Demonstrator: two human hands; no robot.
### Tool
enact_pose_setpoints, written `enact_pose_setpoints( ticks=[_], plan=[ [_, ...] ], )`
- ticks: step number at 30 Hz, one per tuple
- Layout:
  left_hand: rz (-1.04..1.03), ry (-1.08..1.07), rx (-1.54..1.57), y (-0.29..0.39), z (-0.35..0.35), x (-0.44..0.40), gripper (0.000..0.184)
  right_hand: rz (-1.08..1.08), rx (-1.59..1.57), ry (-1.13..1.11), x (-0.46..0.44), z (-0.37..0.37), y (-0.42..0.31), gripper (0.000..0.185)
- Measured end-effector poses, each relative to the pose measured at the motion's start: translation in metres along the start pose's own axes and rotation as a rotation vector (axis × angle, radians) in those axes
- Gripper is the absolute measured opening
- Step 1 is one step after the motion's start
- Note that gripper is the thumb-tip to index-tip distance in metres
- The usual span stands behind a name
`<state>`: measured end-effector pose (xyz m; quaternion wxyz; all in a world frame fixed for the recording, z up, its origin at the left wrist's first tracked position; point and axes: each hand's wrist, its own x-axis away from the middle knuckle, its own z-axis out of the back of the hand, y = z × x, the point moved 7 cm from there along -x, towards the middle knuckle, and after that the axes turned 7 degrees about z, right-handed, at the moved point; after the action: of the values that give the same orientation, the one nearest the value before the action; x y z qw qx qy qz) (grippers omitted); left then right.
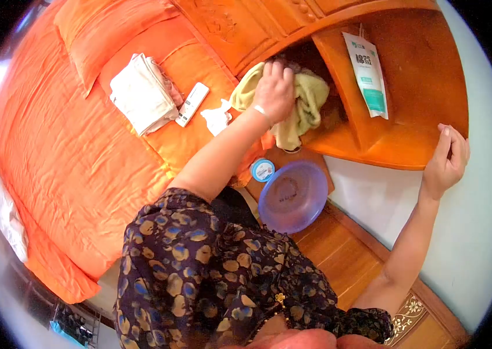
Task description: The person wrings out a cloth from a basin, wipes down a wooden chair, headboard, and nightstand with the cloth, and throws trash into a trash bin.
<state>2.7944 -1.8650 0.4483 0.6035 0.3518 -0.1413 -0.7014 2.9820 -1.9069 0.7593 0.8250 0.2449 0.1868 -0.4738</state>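
My left hand (275,92) reaches to the wooden headboard shelf, its fingers bent into a yellow-green cloth (309,104). The cloth is bunched, covers part of the left compartment's opening and hangs down over the front edge. Something dark shows just behind my fingers, too hidden to name. At the far right, my right hand (448,156) is closed at the corner of the shelf (400,156), thumb close to the bent fingers. Standing tilted in the right compartment is a white and green packet (367,75) with Chinese print.
Below the shelf sits a translucent purple basin (293,198), beside a small blue-rimmed round tub (263,170). On the orange bed (71,174) lie folded white cloths (144,96), a white remote control (192,104) and a crumpled white tissue (217,118). A pale wall (473,232) borders the right side.
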Motion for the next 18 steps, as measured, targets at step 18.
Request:
enact_pose_setpoints(
  ticks=[18],
  plan=[
    [-0.002,-0.436,0.274,0.058,-0.095,-0.068,0.04,-0.17,-0.214,0.17,0.011,-0.002,0.009,0.014]
  ],
)
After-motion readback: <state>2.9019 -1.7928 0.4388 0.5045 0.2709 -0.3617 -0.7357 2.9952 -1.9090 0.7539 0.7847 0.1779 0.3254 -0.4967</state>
